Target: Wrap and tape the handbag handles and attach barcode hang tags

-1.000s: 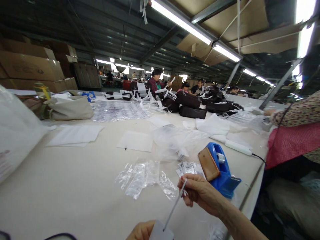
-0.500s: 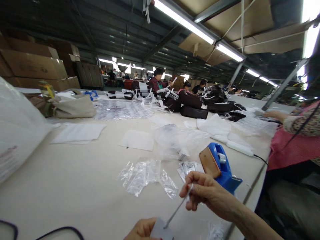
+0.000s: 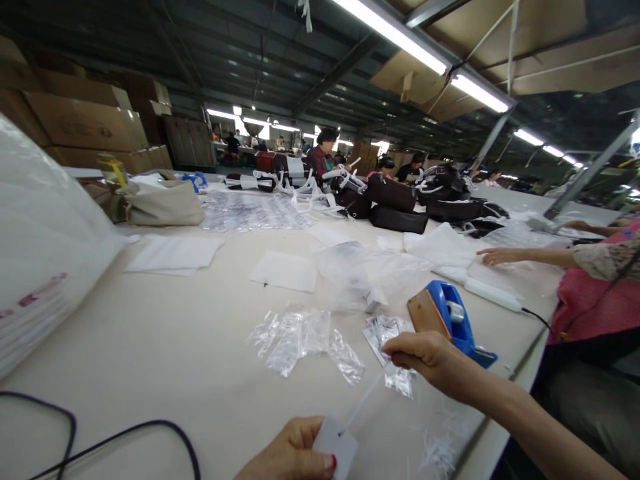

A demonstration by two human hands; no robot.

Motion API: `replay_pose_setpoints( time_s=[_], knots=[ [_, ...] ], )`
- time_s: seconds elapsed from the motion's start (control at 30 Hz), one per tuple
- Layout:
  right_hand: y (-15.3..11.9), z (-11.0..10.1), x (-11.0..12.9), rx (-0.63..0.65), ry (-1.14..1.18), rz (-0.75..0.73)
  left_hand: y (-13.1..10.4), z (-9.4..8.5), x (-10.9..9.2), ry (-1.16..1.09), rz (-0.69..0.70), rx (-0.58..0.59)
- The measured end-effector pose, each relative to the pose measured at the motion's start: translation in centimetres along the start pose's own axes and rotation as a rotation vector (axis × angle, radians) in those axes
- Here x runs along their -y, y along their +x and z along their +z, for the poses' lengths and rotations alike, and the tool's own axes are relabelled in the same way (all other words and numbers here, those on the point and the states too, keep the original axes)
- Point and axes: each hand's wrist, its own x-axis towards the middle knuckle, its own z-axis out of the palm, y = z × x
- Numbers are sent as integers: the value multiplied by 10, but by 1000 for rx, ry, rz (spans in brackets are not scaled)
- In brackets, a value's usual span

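Observation:
My left hand (image 3: 295, 453) holds a white hang tag (image 3: 336, 448) between thumb and fingers at the table's near side. A thin pale string (image 3: 363, 403) runs from the tag's hole up toward my right hand (image 3: 425, 357). That hand is closed in a pinch over several small silvery packets (image 3: 383, 330). Its fingertips point down, and whether they grip the string or a packet is hidden. To the left of the packets lie small clear plastic bags (image 3: 295, 340). A bundle of white strings (image 3: 437, 450) lies at the lower right.
A blue tape dispenser (image 3: 457, 317) stands just beyond my right hand. Plastic wrap (image 3: 350, 277) and white sheets (image 3: 283, 271) lie farther back, before black bags (image 3: 393, 193). A black cable (image 3: 165, 427) curls at lower left. At right, a co-worker's hand (image 3: 500, 256) reaches over the table.
My right hand has turned over and moved toward the silvery packets. The string looked taut from its pinch before and is now fainter. The co-worker's arm has stretched inward over the table.

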Motion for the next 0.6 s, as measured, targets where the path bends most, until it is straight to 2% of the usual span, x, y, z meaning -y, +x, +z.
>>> replay_pose_setpoints(
  time_s=[0.07,0.17,0.37,0.43,0.5,0.6],
  knots=[
    [3,-3,-3,-32,-63,-45,-2,5,-2,-15,-10,5],
    [7,0,-7,-98,-22,-28,-3,7,-1,-12,-16,13],
    [13,5,-8,-215,-50,2,0,2,1,-17,3,43],
    [11,3,-9,-193,-114,21,-1,0,0,-12,0,50],
    [6,2,-11,-113,-192,44,-2,1,-1,2,-8,33],
    [-6,3,-8,-25,-297,6,-6,3,-3,33,-9,-32]
  ],
)
